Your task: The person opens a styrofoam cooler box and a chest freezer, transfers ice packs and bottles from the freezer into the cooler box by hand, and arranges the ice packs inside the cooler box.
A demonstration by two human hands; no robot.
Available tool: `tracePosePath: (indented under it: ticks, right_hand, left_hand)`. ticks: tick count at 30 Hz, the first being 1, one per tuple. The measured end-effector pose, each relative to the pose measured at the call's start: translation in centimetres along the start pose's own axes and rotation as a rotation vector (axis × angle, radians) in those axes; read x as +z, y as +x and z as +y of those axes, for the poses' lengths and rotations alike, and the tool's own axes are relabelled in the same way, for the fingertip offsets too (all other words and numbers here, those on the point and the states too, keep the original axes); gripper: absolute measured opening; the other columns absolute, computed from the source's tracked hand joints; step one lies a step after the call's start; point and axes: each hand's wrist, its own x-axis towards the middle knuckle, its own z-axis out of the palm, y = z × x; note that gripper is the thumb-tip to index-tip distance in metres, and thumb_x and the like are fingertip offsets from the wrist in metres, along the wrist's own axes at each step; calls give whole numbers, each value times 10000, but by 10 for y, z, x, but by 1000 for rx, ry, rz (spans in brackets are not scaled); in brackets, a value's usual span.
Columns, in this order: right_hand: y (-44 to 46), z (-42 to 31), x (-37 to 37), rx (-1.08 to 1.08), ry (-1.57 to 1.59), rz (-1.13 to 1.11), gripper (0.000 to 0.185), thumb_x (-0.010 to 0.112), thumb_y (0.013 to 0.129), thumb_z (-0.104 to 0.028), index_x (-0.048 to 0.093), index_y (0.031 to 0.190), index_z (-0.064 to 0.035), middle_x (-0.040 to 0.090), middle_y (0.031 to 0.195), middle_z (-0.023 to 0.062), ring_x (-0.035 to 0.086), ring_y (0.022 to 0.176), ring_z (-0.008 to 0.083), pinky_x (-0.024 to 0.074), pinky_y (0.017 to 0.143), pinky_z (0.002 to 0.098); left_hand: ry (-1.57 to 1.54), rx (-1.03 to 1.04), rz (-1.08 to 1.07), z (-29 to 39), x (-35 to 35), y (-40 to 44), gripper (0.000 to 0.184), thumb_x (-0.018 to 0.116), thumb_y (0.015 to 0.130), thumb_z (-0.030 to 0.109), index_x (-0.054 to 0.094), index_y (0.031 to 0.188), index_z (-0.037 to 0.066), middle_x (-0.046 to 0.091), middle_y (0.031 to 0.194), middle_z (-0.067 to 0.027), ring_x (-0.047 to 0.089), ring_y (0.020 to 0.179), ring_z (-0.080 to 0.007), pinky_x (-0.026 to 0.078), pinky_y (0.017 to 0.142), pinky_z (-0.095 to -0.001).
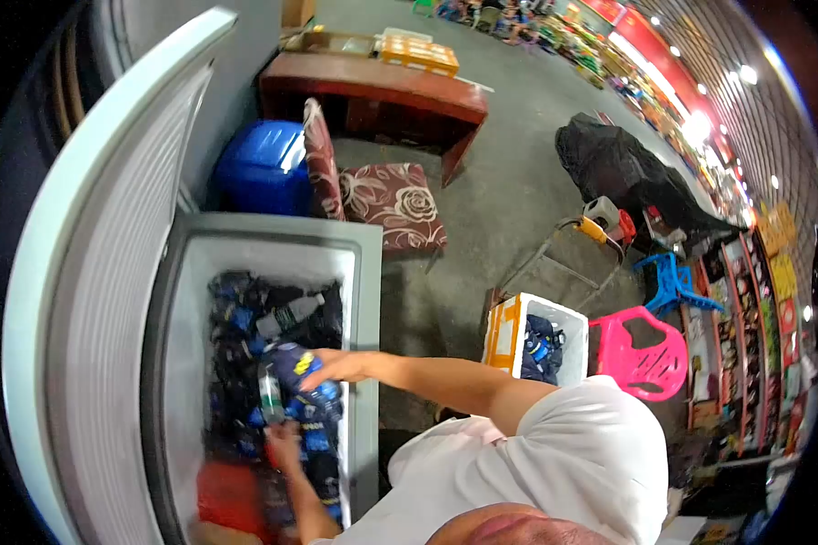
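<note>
In the head view, my right hand [334, 367] reaches over the rim of an open chest freezer [366, 309]. Its fingers are closed on a dark bottle [286, 361] with a yellow mark. Lower down inside, my left hand [284, 440] is somewhat blurred. It grips the end of a clear bottle [270, 395] with a white and green label. Many dark and blue bottles [316, 440] lie packed around both hands. A grey-labelled bottle [291, 314] rests across the pile above my right hand. Near my left forearm is a red object [230, 498], blurred.
The freezer lid [91, 272] stands raised at left. A white foam box [568, 318] holding dark bottles is at right, beside a pink plastic stool [645, 354] and a hand trolley [554, 259]. A flowered chair [395, 204], blue tub [264, 168] and red-brown desk [373, 82] stand beyond.
</note>
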Motion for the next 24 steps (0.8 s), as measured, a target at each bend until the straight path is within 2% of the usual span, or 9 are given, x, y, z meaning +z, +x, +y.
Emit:
tracePosePath:
  ticks: [1,3,7,9,11,13,17,21,24]
  right_hand:
    - [-23,-7,-16,79,133,73,585,797,750,-171,517,1248,-43,629,1077,59,607,986,171,492,909,329]
    - [-84,-11,-50,-86,297,117,411,734,818,-152,552,1172,-48,642,1021,47,629,897,149,524,817,304]
    - [-229,11,-110,-142,335,471,532,703,835,-310,487,1219,-11,620,1065,149,644,969,279,522,905,444]
    - [-294,57,-137,-198,546,850,502,679,844,-370,527,1168,-19,633,1025,162,656,907,308,539,861,456]
    - [-357,112,-157,-217,728,1088,355,693,838,-374,601,1068,-120,668,907,42,663,791,207,553,704,373]
    - [-417,179,-180,-385,925,1091,370,712,816,-398,605,1050,-133,671,872,47,665,731,233,561,647,415]
    - [-489,321,-214,-480,1408,1385,583,784,681,-512,605,1077,-123,659,929,94,637,779,301,535,715,471]
    - [-522,435,-251,-133,1600,1688,765,815,569,-590,580,1150,-151,615,1092,96,577,979,326,475,840,507]
    - [-534,466,-275,-74,1816,1671,767,814,588,-570,555,1151,-117,582,1084,89,581,906,335,484,755,494]
  left_hand:
    - [-69,35,-16,-8,35,-7,589,774,710,364,542,1087,-24,591,1114,-233,575,1041,-334,444,856,-425]
    - [519,33,18,-22,80,-18,1042,840,578,354,314,1390,-33,493,1255,-281,476,1178,-419,381,1024,-455]
    - [699,-174,20,-6,100,-18,1135,834,536,335,206,1413,-21,476,1253,-291,477,1169,-441,406,1010,-429]
    - [718,-202,-52,10,88,-18,1109,828,520,322,235,1386,-34,506,1228,-280,520,1133,-429,431,991,-416]
    - [609,-191,-8,15,68,-14,970,797,505,259,359,1311,-58,569,1170,-259,577,1069,-378,471,936,-404]
    - [226,-30,15,20,48,-10,881,773,532,215,402,1283,-60,591,1146,-227,582,1048,-330,469,909,-388]
    - [21,-134,314,106,12,-28,609,717,630,148,511,1172,-38,607,1052,-159,591,952,-275,479,838,-389]
    - [-165,95,-23,300,52,-112,357,635,723,140,555,1049,18,605,881,-83,614,784,-199,519,702,-340]
    - [-172,179,-308,381,139,-141,337,627,726,128,561,1036,14,615,864,-69,624,753,-182,533,666,-345]
